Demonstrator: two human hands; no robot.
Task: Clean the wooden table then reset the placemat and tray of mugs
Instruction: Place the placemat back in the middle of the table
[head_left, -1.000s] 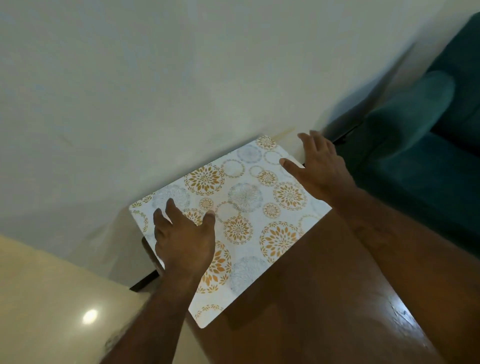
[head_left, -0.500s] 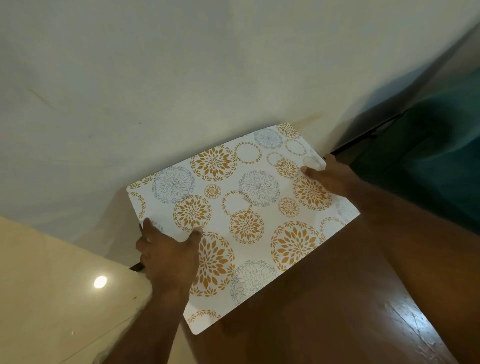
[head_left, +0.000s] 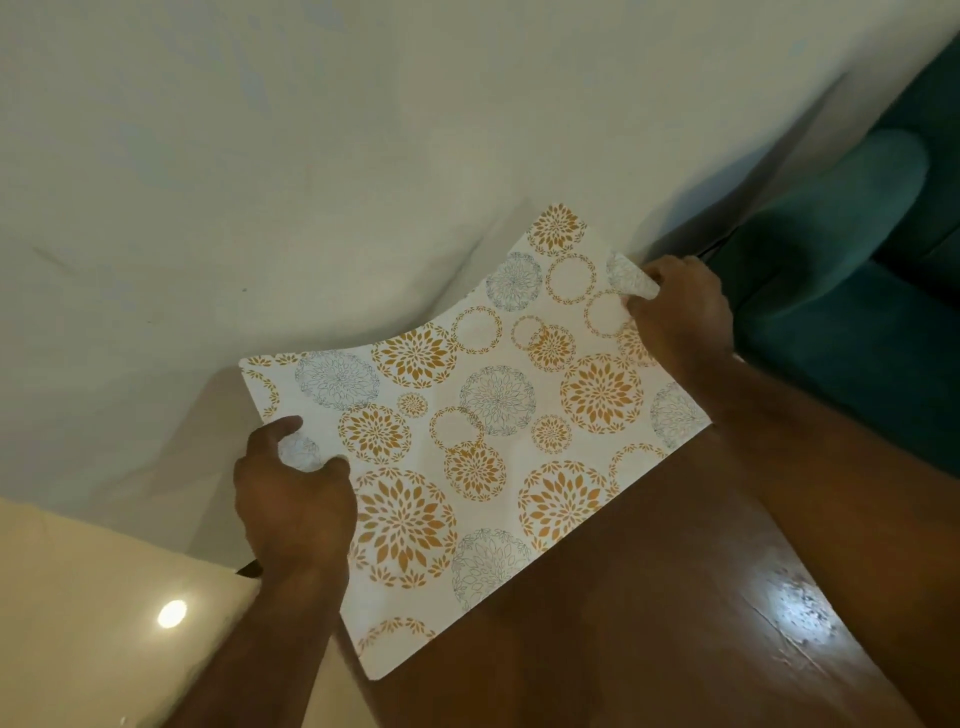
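Placemat (head_left: 467, 441) (patterned) between hands

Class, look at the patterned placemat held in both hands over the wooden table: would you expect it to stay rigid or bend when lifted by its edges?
The placemat is probably thin and flexible: its far edge curves upward and both gripped edges curl under the left hand and right hand. It likely weighs little, since finger pinches hold it. It may slide easily on the glossy table.

surface: glossy wooden table (head_left: 649, 597) | on it: placemat's (head_left: 467, 452) near edge only, far end raised
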